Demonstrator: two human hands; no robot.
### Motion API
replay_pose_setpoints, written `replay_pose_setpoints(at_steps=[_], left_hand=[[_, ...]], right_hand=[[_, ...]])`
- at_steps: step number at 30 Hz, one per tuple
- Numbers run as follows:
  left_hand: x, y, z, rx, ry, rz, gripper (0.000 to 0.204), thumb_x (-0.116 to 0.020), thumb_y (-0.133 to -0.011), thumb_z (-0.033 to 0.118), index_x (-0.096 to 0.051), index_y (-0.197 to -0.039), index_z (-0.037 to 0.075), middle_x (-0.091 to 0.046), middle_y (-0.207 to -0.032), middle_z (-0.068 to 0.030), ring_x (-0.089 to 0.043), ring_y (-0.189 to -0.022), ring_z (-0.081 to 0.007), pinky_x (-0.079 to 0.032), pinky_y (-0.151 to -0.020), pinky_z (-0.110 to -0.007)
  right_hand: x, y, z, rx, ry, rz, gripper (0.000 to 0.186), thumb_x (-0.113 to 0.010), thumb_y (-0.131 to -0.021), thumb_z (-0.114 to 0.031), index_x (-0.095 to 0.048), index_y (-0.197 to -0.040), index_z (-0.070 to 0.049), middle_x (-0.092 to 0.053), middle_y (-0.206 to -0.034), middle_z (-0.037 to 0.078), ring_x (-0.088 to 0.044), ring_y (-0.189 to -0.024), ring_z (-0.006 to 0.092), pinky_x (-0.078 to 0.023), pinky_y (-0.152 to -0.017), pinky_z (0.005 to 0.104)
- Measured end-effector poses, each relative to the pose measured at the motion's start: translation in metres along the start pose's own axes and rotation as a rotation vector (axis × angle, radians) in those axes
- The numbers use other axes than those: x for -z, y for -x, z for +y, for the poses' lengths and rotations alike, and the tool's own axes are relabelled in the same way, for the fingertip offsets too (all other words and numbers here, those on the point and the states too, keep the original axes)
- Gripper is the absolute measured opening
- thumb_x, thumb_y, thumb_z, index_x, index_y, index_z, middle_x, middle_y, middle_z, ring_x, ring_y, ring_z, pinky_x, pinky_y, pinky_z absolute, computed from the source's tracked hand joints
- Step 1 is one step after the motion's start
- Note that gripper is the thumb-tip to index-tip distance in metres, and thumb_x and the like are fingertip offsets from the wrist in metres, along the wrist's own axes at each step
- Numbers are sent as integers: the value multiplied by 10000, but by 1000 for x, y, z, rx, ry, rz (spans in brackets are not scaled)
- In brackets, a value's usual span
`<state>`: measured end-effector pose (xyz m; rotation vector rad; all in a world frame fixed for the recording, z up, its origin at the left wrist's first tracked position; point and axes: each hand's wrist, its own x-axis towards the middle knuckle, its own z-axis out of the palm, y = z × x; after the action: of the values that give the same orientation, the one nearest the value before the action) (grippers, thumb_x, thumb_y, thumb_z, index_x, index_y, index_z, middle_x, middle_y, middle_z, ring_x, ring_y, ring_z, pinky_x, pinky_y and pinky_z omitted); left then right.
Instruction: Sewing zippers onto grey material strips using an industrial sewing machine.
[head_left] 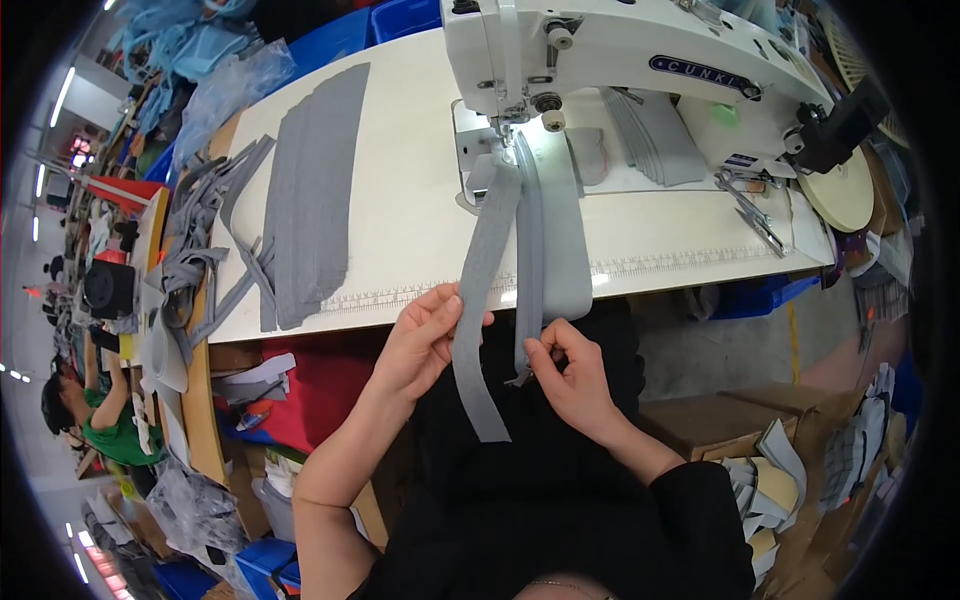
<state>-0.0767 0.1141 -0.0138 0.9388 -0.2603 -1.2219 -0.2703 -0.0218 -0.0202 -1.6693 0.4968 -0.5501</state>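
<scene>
My left hand [428, 338] pinches a long grey fabric strip [484, 235] between thumb and fingers. The strip's loose lower end hangs past the table's front edge, and its far end reaches the needle area of a white sewing machine [640, 50]. Beside it runs a narrow grey zipper [529, 250], whose near end my right hand [572, 375] grips with closed fingers. A wider light grey fabric panel [567, 245] with rounded corners lies along the zipper's right side. Under the lit presser foot [507, 135] the pieces come together; exactly how they overlap there is hidden.
Left on the white table [400, 130] is a stack of grey strips [318, 200], with tangled scraps [190, 260] farther left. Grey panels [655, 140] lie behind right, near scissors [755, 215]. Blue bins and cardboard boxes [715, 425] surround the table; another person [110, 415] works far left.
</scene>
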Motion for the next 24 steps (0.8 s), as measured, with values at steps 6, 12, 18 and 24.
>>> replay_pose_setpoints(at_steps=[6,12,18,24], left_hand=[[16,9,-53,155,33,32,209,-603,-1067,127,-644,-1220,-10,-745,-1076,-98,-736,-927,-133,-619,-793,-265],[-6,-16,-73,74,-541,44,360,-765,-940,118,-653,-1248,-33,-725,-1120,-81,-674,-986,-114,-554,-869,-280],[-13,-15,-82,120,-312,-4,136,-699,-996,98,-752,-1064,-7,-759,-942,-29,-674,-838,-61,-545,-762,-234],[-24,3,-84,171,-287,-33,122,-715,-986,69,-766,-1066,-8,-772,-941,-37,-684,-812,-66,-554,-751,-236]], right_hand=[[2,7,20,-175,22,33,271,-666,-1014,-115,-503,-821,-17,-533,-633,24,-493,-590,61,-386,-529,262],[1,16,28,-310,-258,-1,264,-652,-1051,-161,-499,-872,-40,-486,-670,-64,-405,-625,9,-347,-557,226],[8,42,31,-315,-234,12,169,-655,-1052,-176,-613,-1032,-13,-638,-803,-26,-520,-725,24,-425,-665,222],[28,81,14,-411,-144,-98,174,-659,-1042,-169,-684,-1034,3,-707,-870,23,-609,-809,69,-476,-756,251]])
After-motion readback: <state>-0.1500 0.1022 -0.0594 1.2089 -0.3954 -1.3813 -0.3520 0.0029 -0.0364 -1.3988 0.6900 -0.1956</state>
